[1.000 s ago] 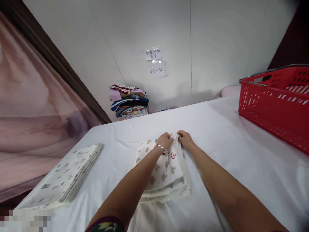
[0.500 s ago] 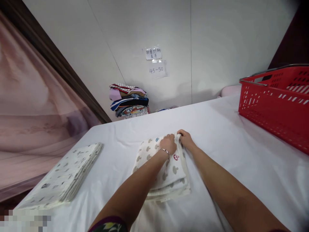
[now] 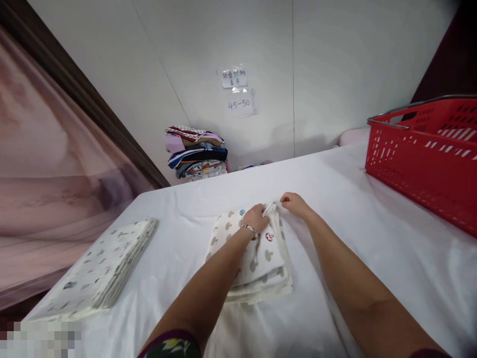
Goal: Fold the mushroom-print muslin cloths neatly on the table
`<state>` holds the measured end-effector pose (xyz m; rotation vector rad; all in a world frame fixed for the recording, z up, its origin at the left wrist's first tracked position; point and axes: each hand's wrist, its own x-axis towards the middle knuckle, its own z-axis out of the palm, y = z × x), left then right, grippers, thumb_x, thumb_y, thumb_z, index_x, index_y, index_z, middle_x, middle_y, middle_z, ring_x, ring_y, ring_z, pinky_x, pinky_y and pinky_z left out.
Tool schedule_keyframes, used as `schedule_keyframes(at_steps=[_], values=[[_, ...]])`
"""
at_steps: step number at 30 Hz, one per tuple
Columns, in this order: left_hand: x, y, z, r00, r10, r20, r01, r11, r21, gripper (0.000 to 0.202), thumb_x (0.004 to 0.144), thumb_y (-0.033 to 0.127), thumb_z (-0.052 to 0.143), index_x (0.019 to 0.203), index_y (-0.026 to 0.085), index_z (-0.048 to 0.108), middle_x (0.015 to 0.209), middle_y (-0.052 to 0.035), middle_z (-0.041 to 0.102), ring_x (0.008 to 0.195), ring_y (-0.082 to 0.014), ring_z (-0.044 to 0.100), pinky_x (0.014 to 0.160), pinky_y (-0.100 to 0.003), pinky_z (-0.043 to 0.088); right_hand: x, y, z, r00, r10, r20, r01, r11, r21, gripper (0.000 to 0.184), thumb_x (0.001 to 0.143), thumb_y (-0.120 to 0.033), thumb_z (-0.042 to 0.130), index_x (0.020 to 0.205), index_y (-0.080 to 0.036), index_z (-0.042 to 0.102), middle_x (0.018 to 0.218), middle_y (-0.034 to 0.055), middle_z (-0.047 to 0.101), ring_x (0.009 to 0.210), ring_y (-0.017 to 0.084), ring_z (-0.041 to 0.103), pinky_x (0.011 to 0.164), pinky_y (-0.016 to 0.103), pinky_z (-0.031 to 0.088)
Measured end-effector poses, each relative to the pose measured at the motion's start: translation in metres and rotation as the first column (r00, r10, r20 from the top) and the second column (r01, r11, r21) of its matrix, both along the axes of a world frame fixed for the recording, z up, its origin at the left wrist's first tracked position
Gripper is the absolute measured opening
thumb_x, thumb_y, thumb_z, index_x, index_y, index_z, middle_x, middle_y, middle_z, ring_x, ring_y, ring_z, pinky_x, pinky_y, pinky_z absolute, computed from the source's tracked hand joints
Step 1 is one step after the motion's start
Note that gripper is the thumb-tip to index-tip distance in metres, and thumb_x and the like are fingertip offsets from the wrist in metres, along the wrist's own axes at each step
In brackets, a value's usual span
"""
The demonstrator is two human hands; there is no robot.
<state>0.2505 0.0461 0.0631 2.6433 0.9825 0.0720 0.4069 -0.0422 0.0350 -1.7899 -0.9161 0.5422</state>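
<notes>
A folded white cloth (image 3: 268, 256) printed with beige mushrooms, a red one and a blue one lies in layers in front of me. My left hand (image 3: 256, 219), with a silver bracelet at the wrist, is on its upper part, the fingers curled onto the bunched fabric near the far edge. Just right of the cloth's far corner, my right hand (image 3: 295, 204) hovers apart from it, thumb and fingers pinched together. Whether anything small is between those fingertips cannot be seen. To the left lies a neat stack of folded patterned cloths (image 3: 100, 271).
A white sheet covers the table (image 3: 335, 199). On the right stands a red perforated basket (image 3: 421, 174). Beyond the far edge is a pile of folded clothes (image 3: 197, 151) against the wall, below paper signs (image 3: 240, 103). A pink curtain (image 3: 63, 184) hangs at left.
My right hand has come off the cloth's far corner and moved slightly right and away. My left hand stays on the cloth, shifted a little toward its far edge.
</notes>
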Motion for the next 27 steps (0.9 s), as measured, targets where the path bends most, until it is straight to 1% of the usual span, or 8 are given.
schedule_keyframes(at_steps=[4,7,9,13,15,18,22,27], values=[[-0.001,0.003,-0.003,0.999,0.009,0.035,-0.007,0.999,-0.039,0.016,0.072,0.029,0.054,0.087,0.023,0.056,0.092,-0.0020,0.064,0.084,-0.0190,0.060,0.068,-0.027,0.043,-0.009,-0.005,0.008,0.988,0.112,-0.106,-0.122,0.989,-0.088,0.003,0.060,-0.019,0.059,0.059,-0.018,0.061,0.050,-0.0019,0.057,0.044,0.010,0.045,0.045,0.023,0.032],[-0.001,0.005,-0.002,0.999,0.035,0.033,-0.032,0.996,-0.082,0.016,0.072,0.030,0.054,0.087,0.024,0.056,0.089,-0.0010,0.065,0.082,-0.0185,0.060,0.067,-0.027,0.043,-0.021,-0.005,0.004,0.974,0.141,-0.176,-0.164,0.978,-0.125,0.015,0.060,-0.023,0.062,0.049,-0.017,0.055,0.040,-0.0031,0.049,0.036,0.008,0.038,0.039,0.022,0.025],[-0.002,0.005,0.000,0.999,0.039,0.036,-0.035,0.995,-0.098,0.017,0.072,0.030,0.054,0.088,0.024,0.057,0.088,-0.0007,0.065,0.082,-0.0178,0.060,0.067,-0.026,0.043,-0.026,-0.007,0.001,0.960,0.163,-0.226,-0.191,0.975,-0.110,0.020,0.062,-0.028,0.063,0.048,-0.017,0.052,0.040,-0.0034,0.049,0.036,0.007,0.037,0.038,0.022,0.023],[-0.003,0.002,0.004,0.999,0.038,0.038,-0.033,0.993,-0.113,0.018,0.073,0.030,0.054,0.089,0.023,0.058,0.091,-0.0017,0.066,0.083,-0.0178,0.060,0.069,-0.027,0.043,-0.029,-0.009,-0.001,0.931,0.202,-0.304,-0.223,0.974,-0.037,0.018,0.065,-0.034,0.060,0.060,-0.018,0.054,0.045,-0.0052,0.049,0.038,0.006,0.036,0.038,0.020,0.022],[-0.004,0.001,0.005,0.998,0.040,0.039,-0.035,0.993,-0.116,0.019,0.073,0.030,0.053,0.090,0.023,0.058,0.092,-0.0022,0.066,0.083,-0.0182,0.060,0.069,-0.027,0.043,-0.029,-0.009,-0.001,0.928,0.190,-0.321,-0.205,0.979,-0.013,0.017,0.067,-0.034,0.058,0.064,-0.018,0.054,0.043,-0.0070,0.045,0.037,0.005,0.034,0.038,0.019,0.021],[-0.005,0.002,0.005,0.998,0.040,0.049,-0.033,0.992,-0.125,0.019,0.072,0.031,0.054,0.089,0.023,0.058,0.091,-0.0019,0.065,0.081,-0.0177,0.059,0.067,-0.026,0.042,-0.030,-0.008,0.000,0.912,0.208,-0.354,-0.228,0.973,-0.016,0.017,0.066,-0.032,0.059,0.061,-0.018,0.051,0.041,-0.0074,0.043,0.036,0.005,0.033,0.037,0.019,0.020],[-0.004,0.005,0.005,0.996,0.064,0.067,-0.050,0.981,-0.190,0.019,0.072,0.033,0.056,0.087,0.023,0.059,0.083,-0.0002,0.065,0.075,-0.0161,0.058,0.064,-0.024,0.041,-0.033,-0.009,0.001,0.873,0.258,-0.414,-0.308,0.950,-0.058,0.020,0.065,-0.029,0.062,0.056,-0.018,0.048,0.043,-0.0061,0.047,0.035,0.005,0.036,0.035,0.019,0.021],[-0.002,0.011,0.012,0.993,0.053,0.109,-0.021,0.960,-0.279,0.016,0.074,0.036,0.056,0.079,0.021,0.060,0.075,0.0020,0.064,0.073,-0.0140,0.058,0.065,-0.023,0.041,-0.039,-0.011,0.007,0.859,0.263,-0.439,-0.350,0.928,-0.130,0.022,0.062,-0.022,0.065,0.052,-0.018,0.046,0.038,-0.0061,0.045,0.032,0.005,0.035,0.033,0.020,0.018]])
